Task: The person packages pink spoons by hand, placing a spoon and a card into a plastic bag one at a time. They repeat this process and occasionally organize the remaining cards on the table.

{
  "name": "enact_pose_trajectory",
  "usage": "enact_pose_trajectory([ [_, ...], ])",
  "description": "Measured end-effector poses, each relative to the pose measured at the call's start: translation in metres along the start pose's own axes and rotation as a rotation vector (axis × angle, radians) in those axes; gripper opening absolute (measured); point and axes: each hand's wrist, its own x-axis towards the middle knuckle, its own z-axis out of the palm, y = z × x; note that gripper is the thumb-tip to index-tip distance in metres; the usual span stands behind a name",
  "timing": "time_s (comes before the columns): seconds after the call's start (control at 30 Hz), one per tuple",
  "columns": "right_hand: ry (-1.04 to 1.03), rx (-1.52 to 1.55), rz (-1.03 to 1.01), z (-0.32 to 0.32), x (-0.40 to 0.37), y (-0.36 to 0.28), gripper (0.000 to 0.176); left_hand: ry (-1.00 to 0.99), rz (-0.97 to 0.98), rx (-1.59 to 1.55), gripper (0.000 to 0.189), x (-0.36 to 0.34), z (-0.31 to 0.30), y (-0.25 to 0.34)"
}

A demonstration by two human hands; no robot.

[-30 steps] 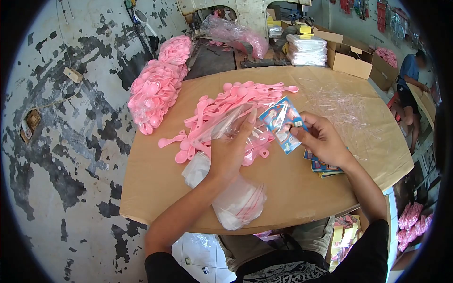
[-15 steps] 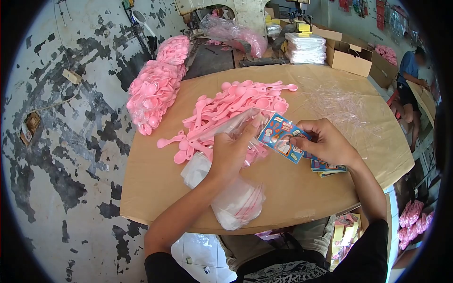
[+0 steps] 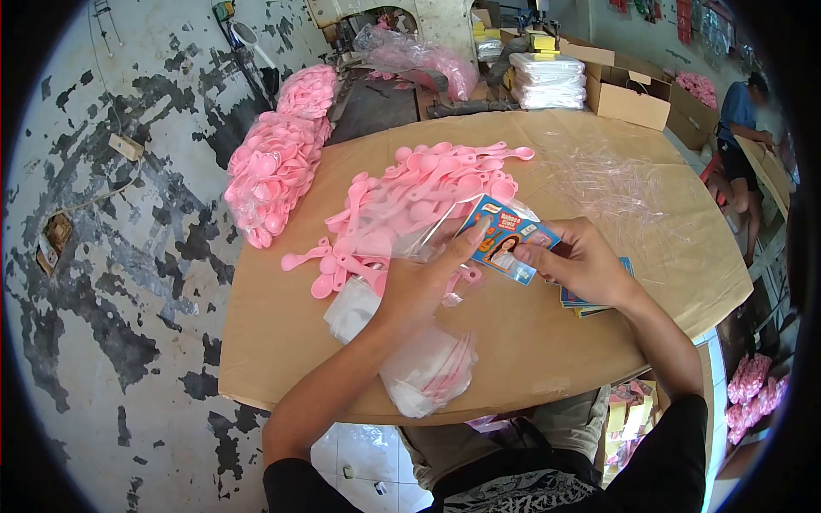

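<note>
A printed blue card (image 3: 500,244) is pinched by its right side in my right hand (image 3: 590,263). My left hand (image 3: 419,278) has a clear plastic bag (image 3: 421,243) gripped between thumb and fingers, its thumb lying at the card's left edge. The card overlaps the bag's mouth in this view. Behind both hands spreads a heap of pink plastic measuring spoons (image 3: 428,184). Below my left forearm lies a bundle of flat clear bags (image 3: 428,372). Partly hidden by my right hand, a small stack of cards (image 3: 577,299) rests on the brown-covered table (image 3: 282,342).
Bulging bags of pink spoons (image 3: 274,167) stand at the table's left edge. Thin clear plastic scraps (image 3: 611,188) lie at the right. At the back are a stack of wrapped packs (image 3: 547,81) and an open cardboard box (image 3: 629,101). Another person (image 3: 740,115) sits far right.
The card in my right hand has shifted slightly up and left, closer to my left thumb and the bag. A different picture on it now faces me.
</note>
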Motion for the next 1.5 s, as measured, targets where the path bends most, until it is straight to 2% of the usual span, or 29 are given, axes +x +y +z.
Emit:
enact_pose_trajectory([
  [0.07, 0.015, -0.017, 0.018, 0.002, -0.001, -0.001, 0.021, -0.012, -0.038, 0.156, 0.035, -0.004, 0.005, 0.002],
  [0.17, 0.042, 0.028, -0.081, 0.009, 0.003, -0.001, 0.022, -0.006, -0.050, 0.292, 0.027, -0.011, 0.017, 0.008],
  [0.2, 0.043, 0.011, -0.038, 0.008, 0.003, 0.000, 0.022, 0.000, -0.046, 0.321, 0.025, -0.012, 0.020, 0.010],
  [0.27, 0.048, -0.023, 0.051, 0.006, 0.002, 0.003, 0.023, 0.041, -0.020, 0.252, 0.026, -0.012, 0.017, 0.015],
  [0.3, 0.060, 0.012, -0.002, 0.007, 0.003, 0.003, 0.023, 0.062, -0.010, 0.216, 0.027, -0.012, 0.016, 0.016],
  [0.33, 0.071, 0.047, -0.055, 0.008, 0.004, 0.004, 0.023, 0.140, -0.017, 0.016, 0.028, -0.010, 0.018, 0.016],
  [0.37, 0.083, 0.083, -0.107, 0.010, 0.004, 0.004, 0.023, 0.137, 0.013, 0.009, 0.028, -0.009, 0.014, 0.015],
  [0.47, 0.068, -0.043, 0.030, 0.008, 0.003, 0.011, 0.024, 0.146, 0.070, 0.034, 0.026, -0.005, 0.003, 0.008],
  [0.57, 0.054, 0.056, -0.096, 0.012, 0.001, 0.009, 0.025, 0.136, 0.052, 0.124, 0.025, -0.006, 0.013, 0.005],
  [0.67, 0.050, 0.189, -0.126, 0.013, -0.002, 0.008, 0.025, 0.046, -0.254, 0.335, 0.025, -0.010, 0.013, 0.014],
  [0.77, 0.085, 0.210, -0.110, 0.012, -0.002, 0.008, 0.026, 0.071, 0.066, 0.171, 0.023, -0.009, 0.023, 0.003],
  [0.87, 0.138, 0.119, -0.071, 0.005, -0.002, 0.013, 0.027, 0.125, 0.142, -0.075, 0.024, -0.008, 0.012, 0.005],
  [0.97, 0.139, 0.146, -0.064, 0.003, -0.005, 0.008, 0.029, 0.190, 0.190, -0.043, 0.019, -0.003, 0.005, 0.008],
  [1.07, 0.086, 0.058, 0.098, -0.006, -0.007, 0.006, 0.028, 0.217, 0.147, -0.038, 0.019, -0.003, 0.008, 0.009],
  [1.1, 0.119, 0.088, 0.049, -0.004, -0.005, 0.009, 0.028, 0.244, 0.128, -0.041, 0.019, -0.004, 0.011, 0.009],
  [1.2, 0.183, 0.127, -0.062, 0.002, 0.002, 0.025, 0.029, 0.063, 0.200, 0.004, 0.019, -0.007, 0.010, -0.001],
  [1.27, 0.173, 0.077, -0.085, 0.002, 0.002, 0.031, 0.031, 0.135, 0.174, -0.039, 0.021, -0.010, 0.019, 0.001],
  [1.37, 0.161, 0.043, -0.001, 0.003, -0.005, 0.012, 0.025, 0.174, 0.135, -0.014, 0.023, -0.010, 0.019, 0.006],
  [1.5, 0.219, 0.240, 0.058, 0.006, -0.003, 0.013, 0.021, 0.171, 0.072, 0.088, 0.030, -0.012, 0.016, 0.003],
])
